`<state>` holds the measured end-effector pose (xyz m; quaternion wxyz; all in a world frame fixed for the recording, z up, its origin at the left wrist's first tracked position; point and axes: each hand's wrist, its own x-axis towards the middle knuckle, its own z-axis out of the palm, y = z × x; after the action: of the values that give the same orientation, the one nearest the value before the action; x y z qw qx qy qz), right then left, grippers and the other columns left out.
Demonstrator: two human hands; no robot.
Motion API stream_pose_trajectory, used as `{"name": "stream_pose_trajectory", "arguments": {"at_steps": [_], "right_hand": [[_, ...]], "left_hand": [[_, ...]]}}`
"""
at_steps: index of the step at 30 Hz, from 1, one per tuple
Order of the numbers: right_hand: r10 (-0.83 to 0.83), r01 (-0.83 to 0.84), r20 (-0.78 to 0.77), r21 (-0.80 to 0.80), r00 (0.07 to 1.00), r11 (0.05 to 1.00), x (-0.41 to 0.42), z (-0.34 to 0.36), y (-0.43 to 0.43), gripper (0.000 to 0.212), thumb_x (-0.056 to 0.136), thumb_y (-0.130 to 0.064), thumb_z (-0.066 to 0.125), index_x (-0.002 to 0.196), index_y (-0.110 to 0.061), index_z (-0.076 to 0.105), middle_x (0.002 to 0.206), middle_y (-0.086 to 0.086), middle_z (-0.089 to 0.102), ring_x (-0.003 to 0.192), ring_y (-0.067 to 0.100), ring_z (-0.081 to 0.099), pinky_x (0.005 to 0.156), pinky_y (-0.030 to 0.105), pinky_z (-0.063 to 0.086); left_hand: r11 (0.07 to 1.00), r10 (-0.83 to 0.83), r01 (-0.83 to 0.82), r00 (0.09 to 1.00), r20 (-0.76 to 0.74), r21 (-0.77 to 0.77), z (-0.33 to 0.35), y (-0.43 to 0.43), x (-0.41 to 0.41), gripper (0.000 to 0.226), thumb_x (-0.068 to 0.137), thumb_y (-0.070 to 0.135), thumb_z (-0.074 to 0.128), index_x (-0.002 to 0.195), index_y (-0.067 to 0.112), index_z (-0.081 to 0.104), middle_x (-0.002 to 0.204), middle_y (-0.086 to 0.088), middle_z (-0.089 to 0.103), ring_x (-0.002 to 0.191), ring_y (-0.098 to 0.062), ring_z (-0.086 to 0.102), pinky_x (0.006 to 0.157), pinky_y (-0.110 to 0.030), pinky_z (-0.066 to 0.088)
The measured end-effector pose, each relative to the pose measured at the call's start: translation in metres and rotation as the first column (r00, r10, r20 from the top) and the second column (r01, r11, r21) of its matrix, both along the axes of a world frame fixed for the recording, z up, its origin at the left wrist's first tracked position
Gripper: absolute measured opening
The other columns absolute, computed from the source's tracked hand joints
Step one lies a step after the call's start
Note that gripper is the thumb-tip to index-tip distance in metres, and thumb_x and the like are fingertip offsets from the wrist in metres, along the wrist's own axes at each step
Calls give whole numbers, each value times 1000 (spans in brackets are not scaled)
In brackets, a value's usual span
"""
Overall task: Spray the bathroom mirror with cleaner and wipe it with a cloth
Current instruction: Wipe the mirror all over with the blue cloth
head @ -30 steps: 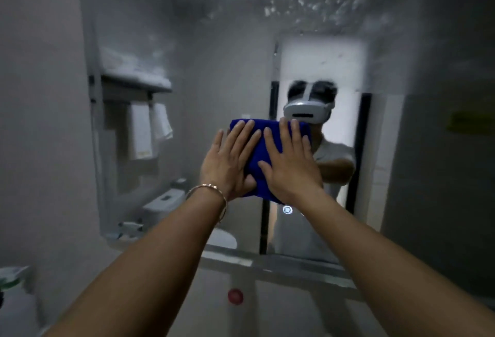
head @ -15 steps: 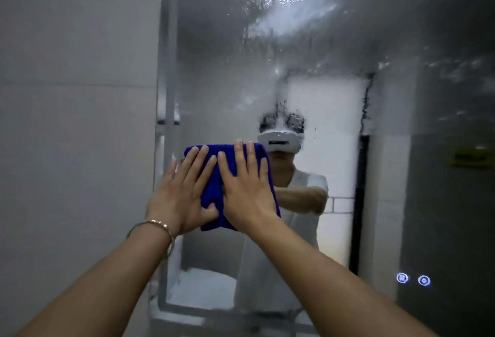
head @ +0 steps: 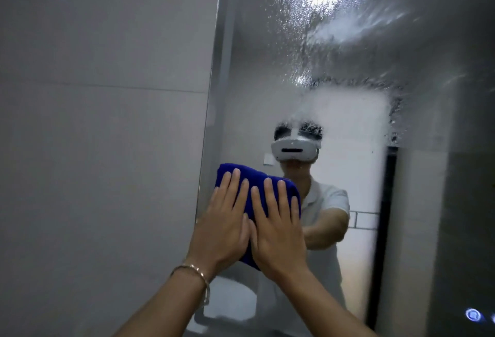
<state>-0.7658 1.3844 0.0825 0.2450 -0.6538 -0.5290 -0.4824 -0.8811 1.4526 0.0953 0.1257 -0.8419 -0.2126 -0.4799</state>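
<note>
A folded blue cloth is pressed flat against the bathroom mirror, close to the mirror's left edge. My left hand and my right hand lie side by side on the cloth, palms flat, fingers spread and pointing up. A thin bracelet circles my left wrist. The upper part of the mirror is covered with spray droplets and foam streaks. The lower part around the cloth looks smeared. No spray bottle is in view.
A grey tiled wall fills the left side, meeting the mirror's metal edge. A lit touch button glows at the mirror's lower right. The mirror reflects a person wearing a headset, a doorway and a toilet.
Both hands and the cloth have slid left across the mirror, from its middle to near its left edge. The view has shifted up and left with them.
</note>
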Motion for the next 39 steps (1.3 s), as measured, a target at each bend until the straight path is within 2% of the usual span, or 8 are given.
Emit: {"name": "stream_pose_trajectory", "arguments": {"at_steps": [4,8,11,15,19,25,33,39], "right_hand": [[0,5,71,-65,997,998,-6,-41,10,59,94,-37,32,149,-15,22,159,7,10,146,28,9,114,46,11],[-19,28,101,-94,995,995,-14,-79,22,54,98,-37,27,148,-16,27,159,7,7,146,26,8,115,44,9],[-46,57,116,-85,992,995,-14,-86,27,55,101,-37,13,150,-15,20,158,7,9,146,26,9,116,43,6],[9,2,157,-69,988,998,-12,-58,32,52,102,-37,13,148,-15,25,157,8,19,146,25,11,116,43,10],[30,-38,253,25,967,999,-17,40,47,51,97,-35,30,142,-13,40,149,12,37,140,28,25,112,44,16],[-45,20,260,97,965,995,-11,170,48,56,97,-38,22,145,-14,36,153,11,32,143,28,23,113,40,6],[-18,-11,206,135,978,991,-11,62,39,51,98,-33,30,144,-11,37,152,13,30,143,29,22,116,46,15],[13,-35,222,96,975,995,-10,82,37,52,97,-33,29,142,-10,40,149,15,36,141,29,27,115,44,16]], "left_hand": [[1000,10,-11,995,98,3,-65,25,-2,65,94,33,26,150,15,-3,158,-6,-3,145,-22,4,115,-36,7],[997,64,-57,990,122,-58,-109,36,-6,57,99,37,5,150,14,-4,158,-4,-6,145,-19,-1,114,-33,6],[997,81,-79,993,88,-26,-114,41,-9,64,95,32,23,150,13,-3,158,-6,-5,145,-22,0,113,-36,8],[1000,19,-18,996,86,-2,-88,52,-9,75,88,32,32,149,15,-8,157,-5,-10,145,-22,-4,114,-38,7],[1000,12,-15,990,141,20,8,68,-12,68,89,29,27,147,10,-3,155,-11,-3,143,-26,-2,116,-47,18],[997,48,-58,979,199,44,140,58,-4,60,97,29,22,148,11,-3,157,-9,-7,144,-21,-10,117,-37,1],[987,27,-55,984,176,153,36,62,2,65,91,28,29,146,11,-1,155,-11,4,144,-23,0,112,-50,11],[986,-24,7,994,104,167,62,67,-3,68,88,31,27,145,10,-3,154,-9,0,143,-20,-4,113,-45,5]]}}
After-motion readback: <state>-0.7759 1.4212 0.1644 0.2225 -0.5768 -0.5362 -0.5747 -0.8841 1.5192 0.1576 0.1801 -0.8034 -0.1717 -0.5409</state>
